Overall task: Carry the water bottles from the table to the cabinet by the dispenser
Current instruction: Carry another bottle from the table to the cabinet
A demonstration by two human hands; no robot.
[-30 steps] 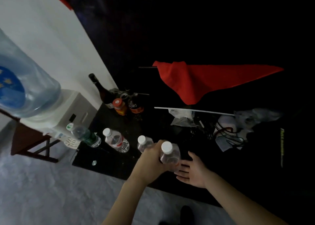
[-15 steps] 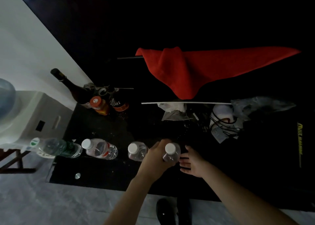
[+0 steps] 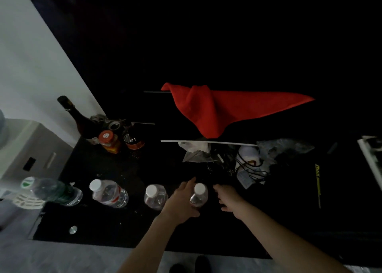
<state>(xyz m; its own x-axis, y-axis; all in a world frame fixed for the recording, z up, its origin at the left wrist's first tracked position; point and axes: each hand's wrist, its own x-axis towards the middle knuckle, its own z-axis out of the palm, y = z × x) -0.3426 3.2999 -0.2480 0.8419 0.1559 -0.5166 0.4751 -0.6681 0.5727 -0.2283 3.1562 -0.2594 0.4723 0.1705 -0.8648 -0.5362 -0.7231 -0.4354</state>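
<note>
My left hand (image 3: pixel 182 202) wraps a white-capped water bottle (image 3: pixel 198 196) standing on the dark cabinet top (image 3: pixel 115 227); my right hand (image 3: pixel 229 196) hovers open beside it, holding nothing. Three other bottles (image 3: pixel 109 193) line up toward the dispenser (image 3: pixel 26 148). The table is out of view, so I cannot tell how many remain.

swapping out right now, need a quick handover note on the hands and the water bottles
Left hand: wrapped around a white-capped water bottle on the black cabinet top; the grip looks closed, release not yet made.
Right hand: open, empty, just right of that bottle.
Already set down in a row to the left: clear bottle, red-label bottle, green-label bottle nearest the dispenser.
Done: three bottles standing free, a fourth being placed.
Left: let go of the fourth; the table is out of view, so check for more bottles there.
</note>
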